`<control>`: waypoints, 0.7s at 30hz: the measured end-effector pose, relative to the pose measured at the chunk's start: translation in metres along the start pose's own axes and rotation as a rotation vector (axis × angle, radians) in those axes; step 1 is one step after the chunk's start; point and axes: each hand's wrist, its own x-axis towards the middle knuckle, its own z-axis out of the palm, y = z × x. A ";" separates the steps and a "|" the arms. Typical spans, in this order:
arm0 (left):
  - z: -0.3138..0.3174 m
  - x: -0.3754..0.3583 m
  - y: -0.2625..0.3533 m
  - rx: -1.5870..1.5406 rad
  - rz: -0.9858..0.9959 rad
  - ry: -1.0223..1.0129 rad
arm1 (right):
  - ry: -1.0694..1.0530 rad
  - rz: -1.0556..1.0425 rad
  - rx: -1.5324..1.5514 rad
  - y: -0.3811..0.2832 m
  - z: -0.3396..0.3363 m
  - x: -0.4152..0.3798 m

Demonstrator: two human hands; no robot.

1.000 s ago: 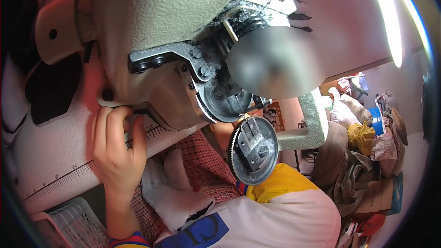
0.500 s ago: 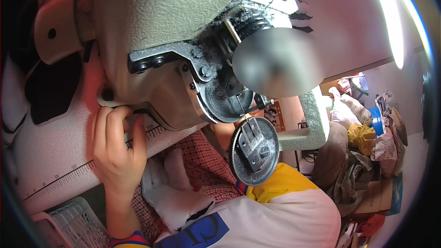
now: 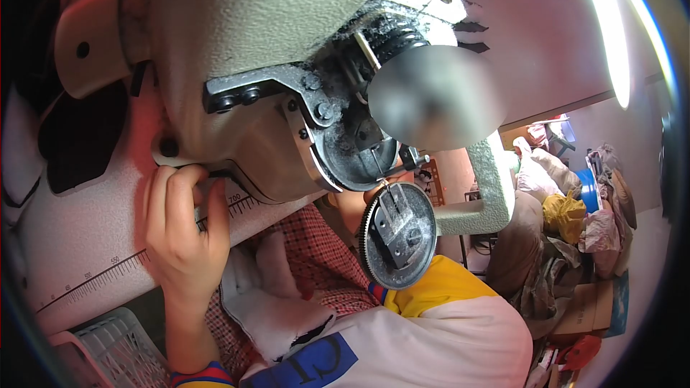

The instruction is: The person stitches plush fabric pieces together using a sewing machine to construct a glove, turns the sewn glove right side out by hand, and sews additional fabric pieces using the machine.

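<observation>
My left hand [image 3: 183,219] is at the left, on the pale sewing machine bed [image 3: 86,230] with its printed scale. Its fingers are curled and its thumb is bent towards them beside the lower edge of the machine head [image 3: 244,36]; what lies between the fingertips is hidden. My right hand [image 3: 350,210] shows only partly behind the toothed round disc [image 3: 399,236], below the lint-covered mechanism [image 3: 352,136]. Its fingers are hidden by the disc and the machine. White fabric pieces [image 3: 277,316] lie over my lap, on red checked cloth [image 3: 316,244].
A grey plastic basket [image 3: 118,345] stands at the lower left. At the right are piled bags and cloth [image 3: 532,244], a yellow bag [image 3: 564,210], a blue container [image 3: 588,188] and a cardboard box [image 3: 586,309]. A pale machine arm [image 3: 496,187] juts out beside the disc.
</observation>
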 end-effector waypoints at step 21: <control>0.002 0.002 0.002 0.008 0.001 0.020 | 0.039 0.038 0.062 -0.001 0.001 -0.004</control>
